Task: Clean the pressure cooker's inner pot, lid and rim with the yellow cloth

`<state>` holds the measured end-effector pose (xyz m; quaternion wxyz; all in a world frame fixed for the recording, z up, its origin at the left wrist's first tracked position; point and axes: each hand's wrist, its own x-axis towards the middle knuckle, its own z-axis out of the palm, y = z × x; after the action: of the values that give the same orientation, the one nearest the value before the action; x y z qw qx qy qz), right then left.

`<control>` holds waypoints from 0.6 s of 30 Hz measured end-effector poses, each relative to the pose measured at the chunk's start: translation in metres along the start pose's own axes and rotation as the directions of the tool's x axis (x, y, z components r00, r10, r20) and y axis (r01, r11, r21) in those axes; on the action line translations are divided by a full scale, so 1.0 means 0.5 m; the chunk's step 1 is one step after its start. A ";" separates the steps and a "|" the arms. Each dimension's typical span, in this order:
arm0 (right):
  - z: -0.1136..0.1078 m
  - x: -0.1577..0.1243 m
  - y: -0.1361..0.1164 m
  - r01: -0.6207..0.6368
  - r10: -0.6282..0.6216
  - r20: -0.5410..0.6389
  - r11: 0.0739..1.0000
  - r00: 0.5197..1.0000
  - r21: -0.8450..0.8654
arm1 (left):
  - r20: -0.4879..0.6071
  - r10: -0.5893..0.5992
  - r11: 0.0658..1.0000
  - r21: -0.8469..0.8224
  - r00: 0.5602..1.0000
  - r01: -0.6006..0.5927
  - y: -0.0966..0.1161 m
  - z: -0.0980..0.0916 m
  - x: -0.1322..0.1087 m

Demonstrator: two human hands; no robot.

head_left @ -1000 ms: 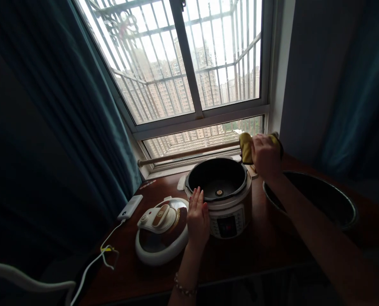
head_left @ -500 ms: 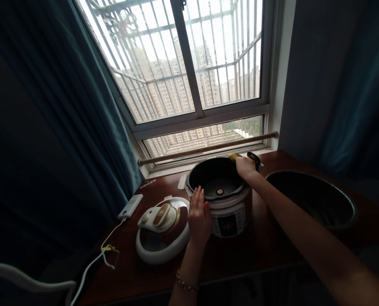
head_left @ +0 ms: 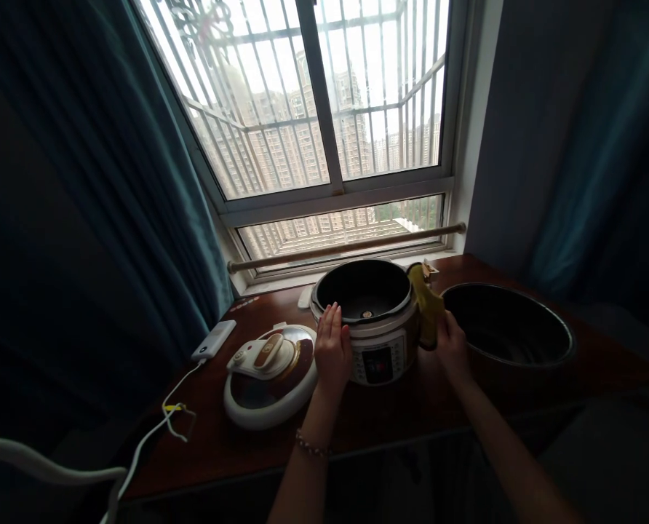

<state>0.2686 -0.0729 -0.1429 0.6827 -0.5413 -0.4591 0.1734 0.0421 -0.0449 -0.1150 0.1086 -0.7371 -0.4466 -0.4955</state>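
Note:
An electric pressure cooker (head_left: 382,356), white with a dark front panel, stands lidless on the table, its dark inside showing. My left hand (head_left: 332,349) lies flat against the near left of its rim, fingers stretched out together. At the cooker's right side, my right hand (head_left: 452,346) grips a yellow cloth (head_left: 427,302) with a dark edge. The cloth hangs against or just beside the outer wall; exact contact is hard to see. Left of the cooker lies its round lid (head_left: 273,375) with a white rim and brown handle.
A wide dark inner pot (head_left: 513,327) stands right of my right hand. A white power bank (head_left: 214,340) with a white cable (head_left: 144,444) lies at the left on the brown table (head_left: 193,451). Behind the cooker are a rail (head_left: 351,249) and a barred window.
My right hand has moved from the cooker's far right rim down and nearer along its right side, bringing the yellow cloth with it. My left hand stays on the rim.

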 end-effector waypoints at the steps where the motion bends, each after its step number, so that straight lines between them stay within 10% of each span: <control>1: -0.007 -0.019 0.015 -0.101 0.104 -0.006 0.979 0.995 0.177 | -0.004 0.002 1.000 -0.007 1.000 -0.002 0.000 0.001 -0.001; 4: -0.025 -0.061 0.049 -0.312 0.359 0.052 0.722 0.932 0.618 | -0.009 0.004 1.000 -0.021 1.000 -0.004 0.002 0.000 -0.003; 8: -0.054 -0.106 0.056 -0.445 0.485 0.171 0.532 0.857 0.720 | -0.003 0.002 0.999 -0.049 1.000 -0.002 0.004 -0.003 -0.007; 18: -0.145 -0.196 0.015 -0.332 0.347 0.029 0.866 0.938 0.373 | 0.023 -0.020 1.000 0.002 1.000 0.020 0.037 -0.035 -0.010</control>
<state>0.2791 -0.1843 -0.1924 0.7404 -0.4775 -0.3022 0.3639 0.0443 -0.0688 -0.1053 0.0993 -0.7381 -0.4556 -0.4877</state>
